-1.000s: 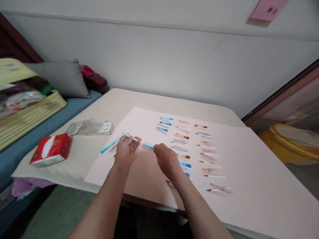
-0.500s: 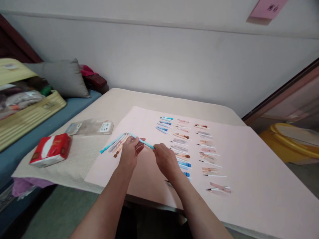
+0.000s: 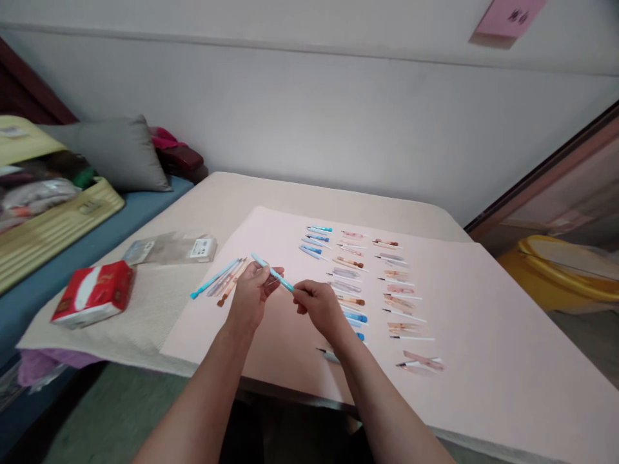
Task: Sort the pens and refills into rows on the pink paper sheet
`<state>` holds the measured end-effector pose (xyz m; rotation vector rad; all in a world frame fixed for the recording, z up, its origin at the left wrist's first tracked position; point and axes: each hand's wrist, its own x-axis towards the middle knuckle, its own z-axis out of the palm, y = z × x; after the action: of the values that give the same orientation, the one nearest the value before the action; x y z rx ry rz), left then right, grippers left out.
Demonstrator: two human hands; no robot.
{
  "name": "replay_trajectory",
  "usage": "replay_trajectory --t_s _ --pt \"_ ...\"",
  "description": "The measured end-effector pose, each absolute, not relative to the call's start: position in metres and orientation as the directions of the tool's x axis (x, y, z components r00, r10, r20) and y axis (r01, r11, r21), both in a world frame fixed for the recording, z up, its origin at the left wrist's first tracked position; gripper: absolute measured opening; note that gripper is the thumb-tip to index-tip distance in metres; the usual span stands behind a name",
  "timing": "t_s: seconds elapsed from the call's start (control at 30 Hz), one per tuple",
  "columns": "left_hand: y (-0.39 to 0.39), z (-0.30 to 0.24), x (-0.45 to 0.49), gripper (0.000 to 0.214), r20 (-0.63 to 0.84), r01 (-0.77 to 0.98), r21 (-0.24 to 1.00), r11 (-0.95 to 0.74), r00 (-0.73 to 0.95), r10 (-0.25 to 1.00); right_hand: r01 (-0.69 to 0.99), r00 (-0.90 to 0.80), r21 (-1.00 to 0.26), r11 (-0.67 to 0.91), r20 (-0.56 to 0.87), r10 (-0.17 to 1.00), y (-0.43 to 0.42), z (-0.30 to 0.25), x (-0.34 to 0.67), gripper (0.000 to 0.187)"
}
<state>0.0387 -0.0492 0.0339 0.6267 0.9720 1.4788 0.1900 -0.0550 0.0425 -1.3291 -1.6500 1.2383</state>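
A light blue pen (image 3: 279, 276) slants between my hands above the pink sheet. My left hand (image 3: 254, 285) is closed around its upper part, thumb on top. At the lower end, my right hand (image 3: 316, 306) pinches the pen with curled fingers. Just left of my left hand lies a small fan of pens, among them a blue pen (image 3: 215, 278) and a brown-ended pen (image 3: 227, 290). Right of my hands, pens and refills are laid out in columns, such as a blue pen (image 3: 356, 318) and a pair of crossed pink pieces (image 3: 423, 362). My right forearm covers some of them.
The pink sheet (image 3: 483, 361) covers much of the cloth-topped table (image 3: 232, 193). A red tissue pack (image 3: 94, 293) and a clear plastic bag (image 3: 169, 248) lie at the left. A yellow bin (image 3: 556, 274) stands at the right, a grey cushion (image 3: 128, 154) at the back left.
My right hand has shifted slightly left and its wrist has turned, with its fingers curling under the pen's end. The pen tilts a little more steeply. The whole view has moved slightly.
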Motion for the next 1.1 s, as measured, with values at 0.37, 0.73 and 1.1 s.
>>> replay_trajectory --t_s 0.37,0.73,1.1 --pt "-0.049 0.038 0.041 0.022 -0.151 -0.478 0.878 0.002 -0.273 0.95 -0.062 -0.279 -0.966 -0.251 -0.225 0.933 -0.059 0.036 0.182 0.014" --pt "-0.05 0.038 0.042 0.016 -0.162 -0.558 0.83 0.031 -0.187 0.969 -0.276 -0.384 -0.846 -0.456 -0.338 0.859 -0.064 0.033 0.181 0.013" --pt "-0.045 0.031 0.036 0.018 -0.211 -0.64 0.768 0.029 -0.209 0.955 -0.292 -0.393 -0.818 -0.496 -0.37 0.842 -0.063 0.031 0.18 0.014"
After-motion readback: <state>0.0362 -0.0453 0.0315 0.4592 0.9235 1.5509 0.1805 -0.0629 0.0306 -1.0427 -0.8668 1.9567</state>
